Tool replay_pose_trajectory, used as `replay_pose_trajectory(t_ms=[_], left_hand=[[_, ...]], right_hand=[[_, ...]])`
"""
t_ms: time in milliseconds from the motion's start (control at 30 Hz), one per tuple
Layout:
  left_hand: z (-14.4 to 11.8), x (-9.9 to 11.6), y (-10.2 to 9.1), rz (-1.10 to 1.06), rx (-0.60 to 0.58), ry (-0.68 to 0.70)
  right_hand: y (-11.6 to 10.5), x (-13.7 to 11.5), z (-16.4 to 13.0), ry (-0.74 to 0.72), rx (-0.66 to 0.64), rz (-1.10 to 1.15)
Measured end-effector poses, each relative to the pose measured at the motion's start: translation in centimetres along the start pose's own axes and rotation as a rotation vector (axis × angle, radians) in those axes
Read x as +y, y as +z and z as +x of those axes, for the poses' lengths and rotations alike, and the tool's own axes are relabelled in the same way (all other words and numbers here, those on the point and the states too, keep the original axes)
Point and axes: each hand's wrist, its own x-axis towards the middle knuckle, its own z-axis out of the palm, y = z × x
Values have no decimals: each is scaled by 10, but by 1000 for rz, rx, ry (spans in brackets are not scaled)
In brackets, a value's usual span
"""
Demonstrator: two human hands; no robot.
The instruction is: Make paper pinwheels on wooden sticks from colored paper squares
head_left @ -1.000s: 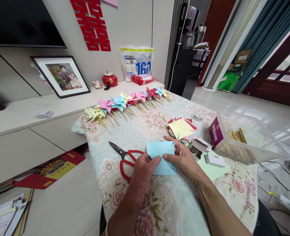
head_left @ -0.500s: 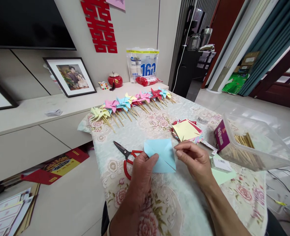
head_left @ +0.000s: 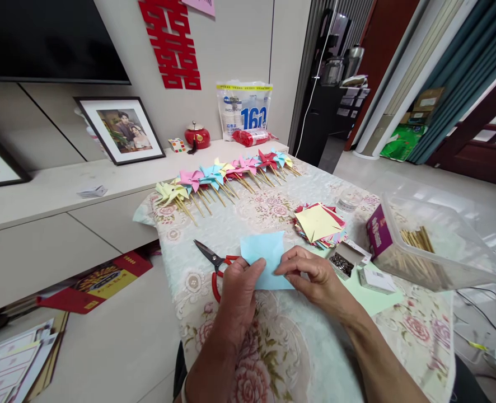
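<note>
Light blue paper square [head_left: 261, 254] held just above the floral tablecloth [head_left: 281, 358], flat, extending away from both grips. Left hand [head_left: 237, 294] pinches its near-left edge; right hand [head_left: 315, 277] pinches near-right. Red-handled scissors [head_left: 215, 263] just left; stack of coloured squares [head_left: 319, 224] beyond.

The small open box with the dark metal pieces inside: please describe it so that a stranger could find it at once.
On the floral tablecloth, look past the right hand toward the clear plastic tub of wooden sticks. The small open box lies between them, below the stack of coloured paper squares. Only it holds dark, shiny bits.
</note>
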Motion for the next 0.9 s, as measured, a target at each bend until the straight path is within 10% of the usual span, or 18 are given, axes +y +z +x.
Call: replay_pose_trajectory(t_ms=[400,900], left_hand=[[-2,-5,3,119,-17,54],[0,-11,4,153,20,84]], right_hand=[[-4,-11,5,75,-52,65],[10,-7,4,521,43,375]])
